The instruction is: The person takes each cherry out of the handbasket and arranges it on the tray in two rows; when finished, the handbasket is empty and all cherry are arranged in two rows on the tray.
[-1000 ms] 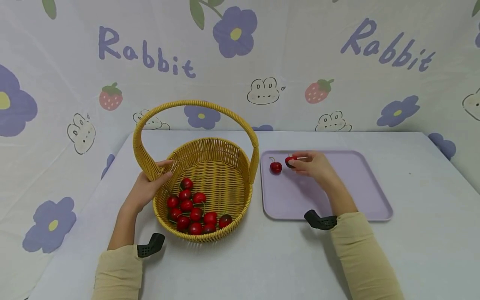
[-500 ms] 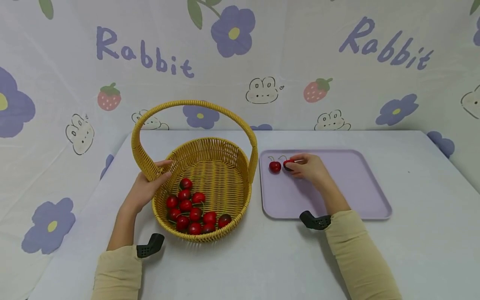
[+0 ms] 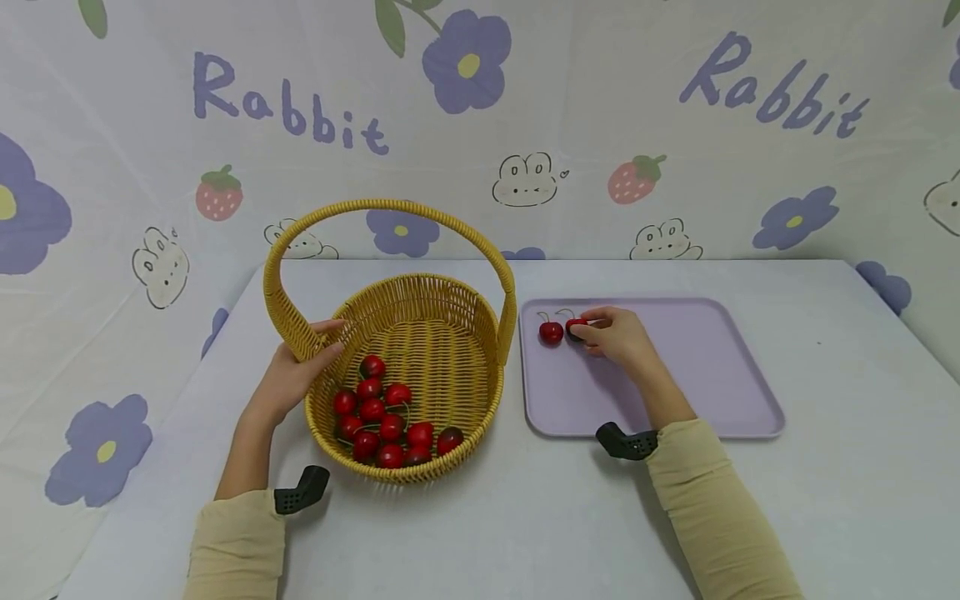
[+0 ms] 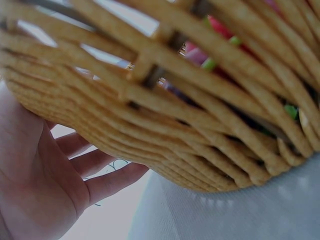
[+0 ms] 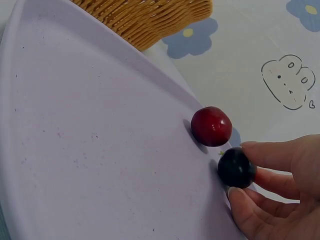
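My left hand (image 3: 292,375) grips the left side of a yellow wicker basket (image 3: 457,333) near the foot of its tall handle, thumb over the rim. Several red cherries (image 3: 372,410) lie in the basket's near left part. In the left wrist view, fingers (image 4: 117,180) spread under the woven wall. On a lilac tray (image 3: 690,367), my right hand (image 3: 618,337) pinches a dark red cherry (image 5: 235,168) between thumb and fingertips, its stem pointing up left. A second cherry (image 3: 551,333) sits just left of it, in the tray's far left corner.
The tray stands close to the basket's right side on a white table (image 3: 480,533). Behind the table hangs a cloth (image 3: 585,100) printed with flowers, rabbits and strawberries. A black wrist camera (image 3: 626,442) sticks out from each sleeve.
My right hand has lowered its cherry and shifted slightly left, bringing it beside the other cherry on the tray. My left hand and the basket have stayed put.
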### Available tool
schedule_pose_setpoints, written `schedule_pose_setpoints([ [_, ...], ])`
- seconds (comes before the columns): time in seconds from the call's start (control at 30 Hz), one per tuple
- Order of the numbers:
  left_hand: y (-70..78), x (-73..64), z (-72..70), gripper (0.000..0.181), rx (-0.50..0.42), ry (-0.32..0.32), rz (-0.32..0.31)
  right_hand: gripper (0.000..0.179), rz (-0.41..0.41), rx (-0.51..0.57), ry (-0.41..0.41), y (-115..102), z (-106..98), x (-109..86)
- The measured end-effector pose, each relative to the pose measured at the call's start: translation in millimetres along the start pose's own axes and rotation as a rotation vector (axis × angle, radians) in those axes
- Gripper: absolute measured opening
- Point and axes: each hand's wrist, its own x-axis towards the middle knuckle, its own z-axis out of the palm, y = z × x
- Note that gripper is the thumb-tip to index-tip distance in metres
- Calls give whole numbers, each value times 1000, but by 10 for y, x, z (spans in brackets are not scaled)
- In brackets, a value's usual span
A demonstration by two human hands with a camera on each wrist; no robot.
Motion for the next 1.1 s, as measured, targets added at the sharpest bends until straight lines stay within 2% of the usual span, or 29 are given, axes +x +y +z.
schedule_pose_setpoints([
  [0.43, 15, -5, 2, 46, 1, -1, 8, 40, -6, -71, 10, -12, -6, -18],
  [0.7, 22, -7, 5, 46, 4, 1, -4, 37, -59, -154, 49, -17, 20, -29],
  [1.1, 26, -16, 3, 46, 11, -1, -1, 36, -65, -173, 6, 3, -7, 2],
])
